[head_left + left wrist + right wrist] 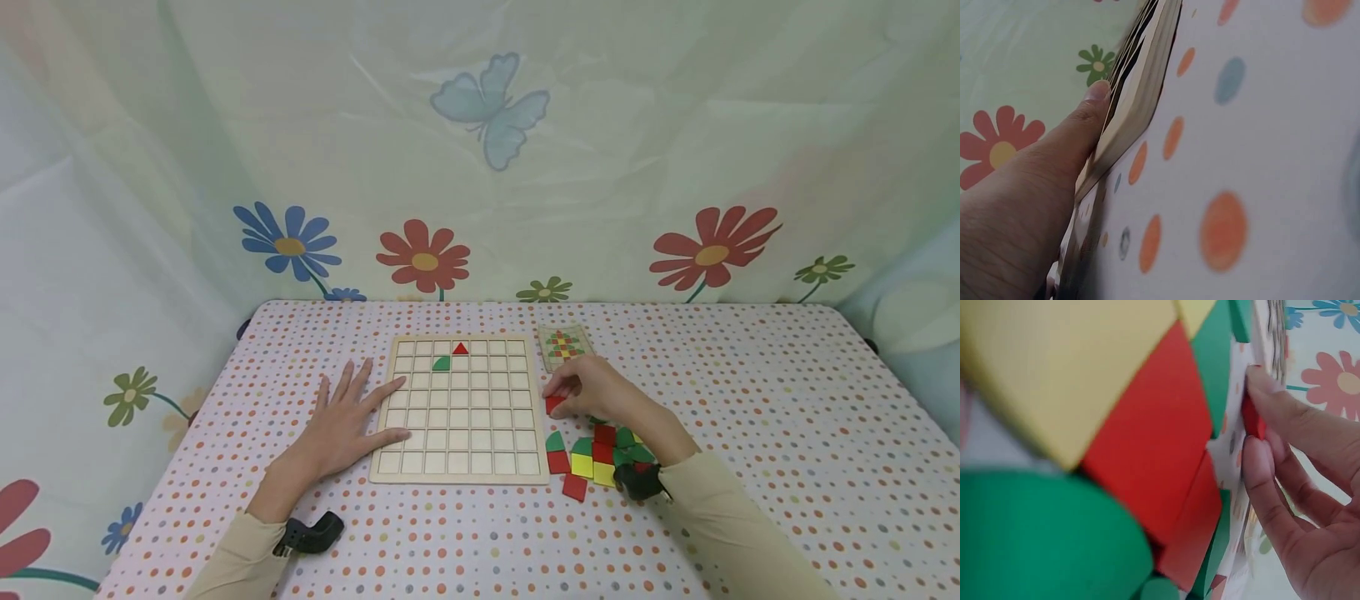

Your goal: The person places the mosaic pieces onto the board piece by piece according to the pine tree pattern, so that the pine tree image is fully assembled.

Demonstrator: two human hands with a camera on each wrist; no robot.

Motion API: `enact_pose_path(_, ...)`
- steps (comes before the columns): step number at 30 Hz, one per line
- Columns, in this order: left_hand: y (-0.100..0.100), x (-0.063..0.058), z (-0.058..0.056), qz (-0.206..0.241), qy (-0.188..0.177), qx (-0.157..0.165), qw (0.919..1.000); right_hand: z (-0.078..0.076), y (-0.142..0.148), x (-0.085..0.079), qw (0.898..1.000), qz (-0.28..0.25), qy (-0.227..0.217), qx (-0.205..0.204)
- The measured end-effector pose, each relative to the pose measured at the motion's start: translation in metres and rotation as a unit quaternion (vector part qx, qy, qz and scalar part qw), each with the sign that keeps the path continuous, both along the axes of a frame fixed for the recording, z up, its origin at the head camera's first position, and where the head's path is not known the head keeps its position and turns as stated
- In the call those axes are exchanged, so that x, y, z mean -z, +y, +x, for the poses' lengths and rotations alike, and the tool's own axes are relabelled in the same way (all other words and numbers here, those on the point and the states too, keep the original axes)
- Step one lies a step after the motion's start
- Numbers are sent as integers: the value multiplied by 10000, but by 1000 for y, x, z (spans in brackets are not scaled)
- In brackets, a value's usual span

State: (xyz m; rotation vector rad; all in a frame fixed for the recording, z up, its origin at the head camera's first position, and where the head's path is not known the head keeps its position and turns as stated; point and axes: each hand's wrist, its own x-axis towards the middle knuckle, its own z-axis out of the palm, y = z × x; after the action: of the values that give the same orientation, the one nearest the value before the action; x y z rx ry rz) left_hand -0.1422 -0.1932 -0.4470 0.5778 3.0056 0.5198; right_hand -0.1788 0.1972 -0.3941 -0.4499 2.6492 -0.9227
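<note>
A wooden grid board [459, 478] lies on the dotted tablecloth. In its upper rows sit a red triangle [461, 349] and a green quarter-circle piece [442, 363]. My left hand [333, 433] rests with spread fingers at the board's left edge, its thumb [1088, 115] touching the rim in the left wrist view. To the right of the board, my right hand [596, 390] pinches a red tile [1252, 417] between thumb and fingertips, just above or at the cloth; I cannot tell which. Below that hand lies a pile of red, green and yellow pieces [603, 454].
A pattern card [550, 356] with a tree-like coloured design lies at the board's upper right, partly behind my right hand. A loose red square [575, 487] lies nearest the front. Behind the table hangs a flowered curtain [585, 167].
</note>
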Motion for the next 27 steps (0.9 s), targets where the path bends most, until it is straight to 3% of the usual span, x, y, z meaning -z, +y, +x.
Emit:
enact_pose_path(9, 0, 0, 0, -6, -37, -36, 10000, 2, 3, 2, 9996, -143, 221, -105)
enact_pose_path(19, 0, 4, -1, 82, -46, 27, 10000, 14, 8, 10, 9952, -400, 888, 70)
enact_pose_path(27, -2, 2, 0, 164, -71, 33, 9998, 15, 11, 8, 9921, -641, 1066, -155)
